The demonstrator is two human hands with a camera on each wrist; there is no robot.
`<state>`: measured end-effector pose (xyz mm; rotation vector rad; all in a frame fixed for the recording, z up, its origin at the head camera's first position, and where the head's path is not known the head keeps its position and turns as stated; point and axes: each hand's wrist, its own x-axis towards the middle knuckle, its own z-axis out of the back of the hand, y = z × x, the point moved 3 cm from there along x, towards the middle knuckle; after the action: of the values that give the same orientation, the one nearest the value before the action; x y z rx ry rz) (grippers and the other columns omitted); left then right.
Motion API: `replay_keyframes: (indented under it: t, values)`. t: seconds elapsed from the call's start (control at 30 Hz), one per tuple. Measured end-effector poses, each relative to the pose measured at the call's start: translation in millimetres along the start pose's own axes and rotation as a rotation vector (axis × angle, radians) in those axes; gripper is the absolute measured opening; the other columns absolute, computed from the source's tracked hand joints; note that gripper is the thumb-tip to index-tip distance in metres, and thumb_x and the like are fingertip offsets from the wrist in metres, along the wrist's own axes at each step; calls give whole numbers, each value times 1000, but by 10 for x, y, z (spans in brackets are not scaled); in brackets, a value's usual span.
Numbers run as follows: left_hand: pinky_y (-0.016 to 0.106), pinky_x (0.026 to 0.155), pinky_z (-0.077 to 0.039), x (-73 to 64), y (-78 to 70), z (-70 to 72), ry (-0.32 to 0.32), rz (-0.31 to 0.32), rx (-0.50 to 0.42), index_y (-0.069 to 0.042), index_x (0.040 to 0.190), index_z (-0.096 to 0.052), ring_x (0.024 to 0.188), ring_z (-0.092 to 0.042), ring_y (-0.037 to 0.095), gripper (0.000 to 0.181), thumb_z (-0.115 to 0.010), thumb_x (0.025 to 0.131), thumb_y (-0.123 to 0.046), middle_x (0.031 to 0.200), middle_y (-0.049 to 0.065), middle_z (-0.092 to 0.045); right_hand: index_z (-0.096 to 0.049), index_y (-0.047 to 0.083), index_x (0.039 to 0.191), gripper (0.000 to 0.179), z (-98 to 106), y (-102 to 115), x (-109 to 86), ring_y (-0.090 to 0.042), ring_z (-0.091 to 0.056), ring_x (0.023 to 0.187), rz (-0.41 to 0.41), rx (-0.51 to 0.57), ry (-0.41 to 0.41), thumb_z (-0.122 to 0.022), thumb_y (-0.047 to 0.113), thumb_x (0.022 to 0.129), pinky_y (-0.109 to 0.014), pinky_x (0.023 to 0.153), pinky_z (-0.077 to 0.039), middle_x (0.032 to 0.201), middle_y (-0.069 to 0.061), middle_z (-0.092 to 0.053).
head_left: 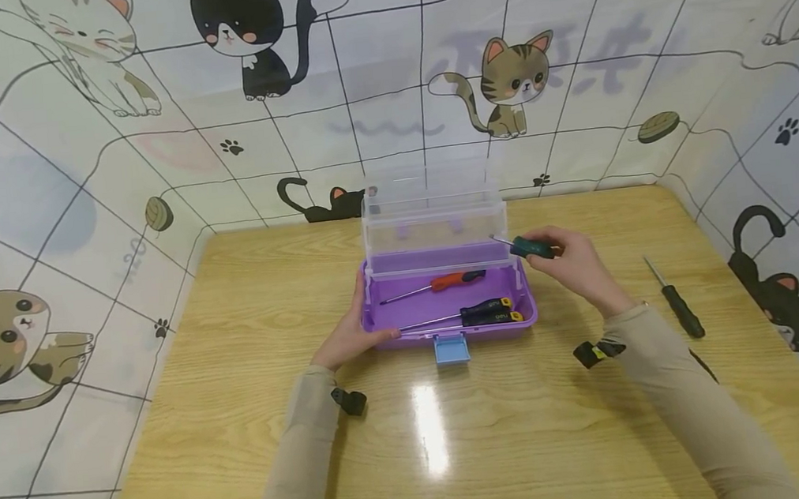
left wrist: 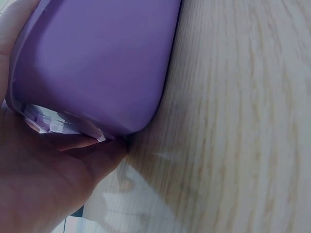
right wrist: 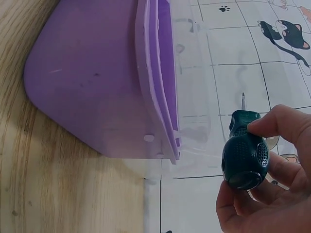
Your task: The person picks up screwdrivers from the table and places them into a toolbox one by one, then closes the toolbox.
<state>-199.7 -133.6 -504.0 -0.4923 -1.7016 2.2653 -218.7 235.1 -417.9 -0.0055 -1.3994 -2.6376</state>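
Note:
A purple toolbox [head_left: 408, 342] stands on the table with its clear lid [head_left: 434, 234] raised. My left hand [head_left: 347, 339] grips the box's left end, thumb along the front rim and fingers around the far side. In the right hand [head_left: 575, 262] I hold a short green-handled screwdriver [head_left: 532, 248] above the box's right end, its tip pointing left. The right wrist view shows thumb and fingers pinching the green handle [right wrist: 245, 150]. Inside the box lie a red-and-black screwdriver [head_left: 455, 280] and two black-handled screwdrivers with yellow ends [head_left: 486, 307].
Another black-handled screwdriver [head_left: 681, 310] lies on the wooden table [head_left: 261, 293] right of my right arm. A thin dark thing [head_left: 704, 366] shows partly from behind that sleeve. The box's blue latch [head_left: 452, 349] hangs at its front. A cat-printed cloth [head_left: 385, 84] rises behind the table.

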Motion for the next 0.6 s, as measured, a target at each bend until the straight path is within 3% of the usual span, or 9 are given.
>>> replay_keyframes:
  t: [0.23, 0.6]
  values:
    - [49, 114, -9, -4, -12, -8, 0, -1, -8, -48, 148, 18, 145, -5, 25, 128, -84, 75, -18, 160, -3, 8, -63, -2, 121, 32, -51, 30, 74, -27, -58, 100, 19, 2, 3, -65, 8, 90, -20, 78, -47, 117, -20, -63]
    - [50, 114, -6, -4, -52, 2, 33, 11, -21, -35, 149, 22, 144, 1, 27, 126, -81, 78, -13, 159, -1, 13, -64, 0, 120, 33, -182, 100, 187, -30, -58, 95, 24, 24, 50, -66, 7, 89, -21, 70, -51, 118, -21, -62]
